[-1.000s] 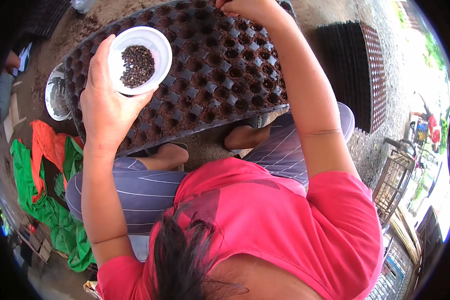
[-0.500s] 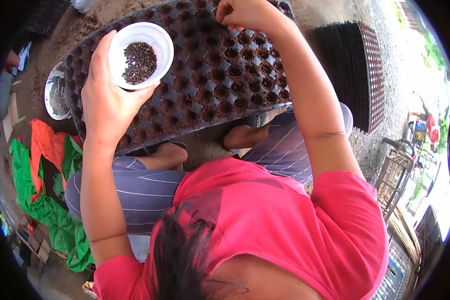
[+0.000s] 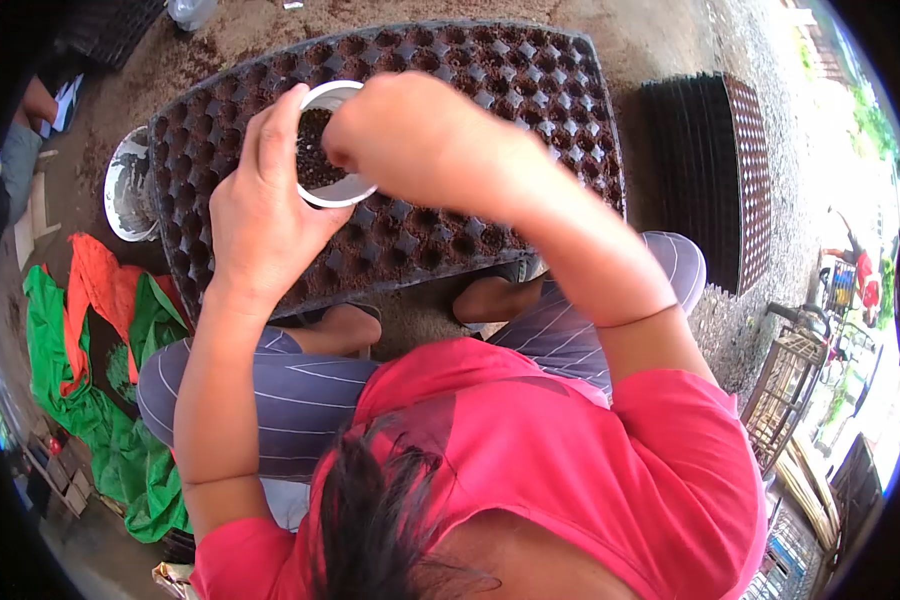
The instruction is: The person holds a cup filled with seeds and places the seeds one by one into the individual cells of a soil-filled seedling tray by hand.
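A white cup (image 3: 348, 190) holding small dark seeds (image 3: 315, 155) is gripped by my left hand (image 3: 268, 205), its fingers and thumb around the cup's left and lower sides. My right hand (image 3: 420, 145) is over the cup's right side, with fingertips bent down into it among the seeds. Its fingers are closed, but what they hold, if anything, is hidden. Beneath both hands lies a black seedling tray (image 3: 560, 115) with many round cells and brown soil in them.
Stacked black trays (image 3: 705, 180) stand at the right. A white container (image 3: 130, 190) is beside the seedling tray's left edge. Green cloth (image 3: 120, 450) and orange cloth (image 3: 98, 290) lie at the left. Another person's hand (image 3: 40, 103) shows at the upper left edge.
My right hand has moved left from the tray's upper part to the cup, fingertips now inside it. My left hand and the cup have shifted slightly right and down. More of the tray shows.
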Demonstrator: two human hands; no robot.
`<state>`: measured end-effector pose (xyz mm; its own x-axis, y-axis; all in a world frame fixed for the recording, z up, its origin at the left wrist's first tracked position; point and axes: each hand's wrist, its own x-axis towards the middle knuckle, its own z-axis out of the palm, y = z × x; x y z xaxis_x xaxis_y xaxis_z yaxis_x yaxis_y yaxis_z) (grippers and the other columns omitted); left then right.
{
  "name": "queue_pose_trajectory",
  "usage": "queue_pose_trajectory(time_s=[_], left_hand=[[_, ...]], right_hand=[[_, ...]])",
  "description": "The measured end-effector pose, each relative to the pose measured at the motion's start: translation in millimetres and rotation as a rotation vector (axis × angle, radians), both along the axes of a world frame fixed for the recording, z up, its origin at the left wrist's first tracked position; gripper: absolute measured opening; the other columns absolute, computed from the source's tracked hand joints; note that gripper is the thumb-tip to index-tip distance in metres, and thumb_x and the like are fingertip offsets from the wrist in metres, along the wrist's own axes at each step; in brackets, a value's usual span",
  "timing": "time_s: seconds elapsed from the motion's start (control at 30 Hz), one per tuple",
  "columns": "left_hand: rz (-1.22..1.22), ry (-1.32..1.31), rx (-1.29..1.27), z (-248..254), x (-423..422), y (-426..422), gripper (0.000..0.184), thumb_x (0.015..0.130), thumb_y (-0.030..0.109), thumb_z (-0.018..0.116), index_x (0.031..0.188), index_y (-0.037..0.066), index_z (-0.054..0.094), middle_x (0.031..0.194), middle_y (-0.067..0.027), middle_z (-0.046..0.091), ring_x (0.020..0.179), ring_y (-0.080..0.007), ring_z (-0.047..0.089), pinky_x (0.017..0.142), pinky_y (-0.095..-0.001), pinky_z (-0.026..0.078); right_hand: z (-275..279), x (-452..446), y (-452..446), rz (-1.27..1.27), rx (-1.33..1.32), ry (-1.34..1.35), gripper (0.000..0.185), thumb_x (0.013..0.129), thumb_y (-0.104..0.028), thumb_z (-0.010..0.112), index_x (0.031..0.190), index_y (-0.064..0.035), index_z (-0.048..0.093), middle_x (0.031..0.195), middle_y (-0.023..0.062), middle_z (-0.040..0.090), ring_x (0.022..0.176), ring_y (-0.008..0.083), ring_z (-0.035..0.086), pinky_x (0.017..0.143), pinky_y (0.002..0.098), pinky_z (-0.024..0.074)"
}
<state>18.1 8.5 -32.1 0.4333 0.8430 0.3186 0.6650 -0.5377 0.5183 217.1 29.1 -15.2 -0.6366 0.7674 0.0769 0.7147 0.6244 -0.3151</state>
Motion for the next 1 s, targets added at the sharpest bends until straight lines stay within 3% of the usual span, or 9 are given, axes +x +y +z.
queue_pose_trajectory(time_s=[0.1,0.2,0.37,0.43,0.47,0.53,0.57,0.6,1.0], left_hand=[[-0.031,0.012,0.056,-0.7,3.7,-2.1,0.099,0.065,0.017,0.092,0.149,0.014,0.041,0.133,-0.0135,0.062,0.103,-0.0384,0.072,0.081,-0.0475,0.062],[-0.025,-0.006,0.041,-2.5,1.1,-2.1,0.099,0.065,0.018,0.092,0.149,0.013,0.041,0.133,-0.014,0.062,0.102,-0.0386,0.072,0.081,-0.0473,0.063],[-0.001,-0.018,0.043,-1.2,-5.6,0.4,0.099,0.065,0.019,0.092,0.149,0.013,0.04,0.133,-0.0153,0.062,0.104,-0.0396,0.071,0.082,-0.0474,0.062],[0.065,-0.034,-0.1,-0.4,-8.4,-1.8,0.101,0.066,0.021,0.095,0.151,0.01,0.041,0.137,-0.0192,0.062,0.12,-0.0409,0.065,0.098,-0.0473,0.056],[0.09,-0.035,-0.138,1.3,-10.5,-2.4,0.1,0.066,0.017,0.095,0.15,0.009,0.043,0.138,-0.0194,0.062,0.121,-0.0379,0.066,0.1,-0.0455,0.055],[0.086,-0.077,-0.131,0.9,-20.5,-0.1,0.1,0.065,0.014,0.095,0.15,0.009,0.044,0.138,-0.019,0.062,0.121,-0.036,0.066,0.101,-0.0444,0.055],[0.085,-0.115,-0.121,1.1,-23.6,1.0,0.1,0.065,0.011,0.095,0.151,0.009,0.044,0.139,-0.0185,0.062,0.121,-0.0341,0.067,0.102,-0.0433,0.055],[0.108,-0.14,-0.136,3.1,-24.3,2.1,0.101,0.063,0.007,0.095,0.151,0.009,0.045,0.138,-0.0175,0.063,0.122,-0.0308,0.067,0.104,-0.0415,0.054],[0.124,-0.097,-0.155,2.7,-27.3,2.3,0.102,0.063,0.008,0.095,0.151,0.008,0.044,0.137,-0.0177,0.063,0.123,-0.0311,0.066,0.105,-0.0414,0.053]], right_hand=[[-2.0,-25.4,-6.0,-0.05,0.002,-0.063,0.014,0.074,-0.008,0.071,0.086,-0.0008,0.073,0.078,0.0195,0.072,0.075,0.0363,0.074,0.065,0.0428,0.0603],[-15.5,-33.5,-2.0,-0.009,0.078,0.106,0.018,0.074,-0.009,0.072,0.09,-0.0007,0.073,0.077,0.0179,0.073,0.073,0.0363,0.074,0.065,0.0425,0.0607],[-2.4,-33.8,2.6,-0.078,-0.052,0.031,0.013,0.076,-0.01,0.071,0.087,-0.0046,0.075,0.079,0.0172,0.073,0.077,0.0364,0.073,0.07,0.0438,0.0593],[5.0,-19.1,7.6,-0.136,-0.133,0.209,0.014,0.077,-0.012,0.069,0.087,-0.0084,0.077,0.081,0.0171,0.073,0.077,0.0371,0.072,0.074,0.0449,0.0577],[6.5,-1.8,13.6,-0.154,-0.112,0.289,0.016,0.079,-0.014,0.071,0.092,-0.0095,0.079,0.08,0.0145,0.074,0.073,0.0312,0.073,0.07,0.0407,0.0583],[12.3,36.5,28.8,-0.387,-0.138,0.335,0.02,0.076,-0.02,0.072,0.092,-0.0114,0.081,0.086,0.0143,0.076,0.082,0.0301,0.075,0.079,0.0409,0.0599],[-3.5,63.7,45.0,-0.404,-0.026,0.331,0.021,0.077,-0.02,0.071,0.094,-0.012,0.081,0.084,0.014,0.076,0.078,0.0287,0.075,0.077,0.0395,0.0599],[-3.7,93.3,71.4,-0.596,-0.097,0.199,0.019,0.074,-0.014,0.075,0.089,-0.0043,0.079,0.083,0.018,0.075,0.078,0.0326,0.074,0.074,0.0411,0.0587],[-29.0,117.5,94.3,-0.582,-0.228,0.14,0.022,0.075,-0.009,0.07,0.095,-0.0058,0.081,0.086,0.0191,0.076,0.081,0.0328,0.075,0.078,0.0407,0.0595]])
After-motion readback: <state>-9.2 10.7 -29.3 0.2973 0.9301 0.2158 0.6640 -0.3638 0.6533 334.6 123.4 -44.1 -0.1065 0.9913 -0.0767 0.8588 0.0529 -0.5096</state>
